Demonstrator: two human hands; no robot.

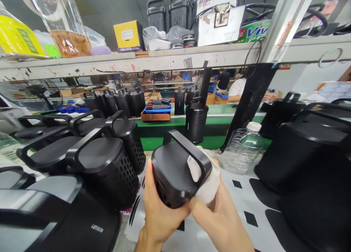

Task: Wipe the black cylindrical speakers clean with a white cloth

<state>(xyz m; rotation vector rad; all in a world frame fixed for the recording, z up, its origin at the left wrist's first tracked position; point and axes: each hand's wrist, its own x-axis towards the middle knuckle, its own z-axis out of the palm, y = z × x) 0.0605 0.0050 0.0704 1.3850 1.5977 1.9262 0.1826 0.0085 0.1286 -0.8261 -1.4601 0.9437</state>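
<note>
A black housing with a loop handle (171, 164) is held tilted over the middle of the table. Wrapped round its left and lower side is my left hand (159, 211), the thumb along the bottom edge. On the right, my right hand (219, 215) grips a white cloth (210, 182), which lies against the housing's right side and under the handle. Part of the cloth and some right-hand fingers are hidden behind the housing.
Similar black housings stand at the left (104, 164) and right (309, 146). A clear plastic bottle (242, 149) is right of centre. White sheets with black patches (230, 200) cover the table. Behind are a green-edged bench (167, 129) and an overhead shelf (164, 60).
</note>
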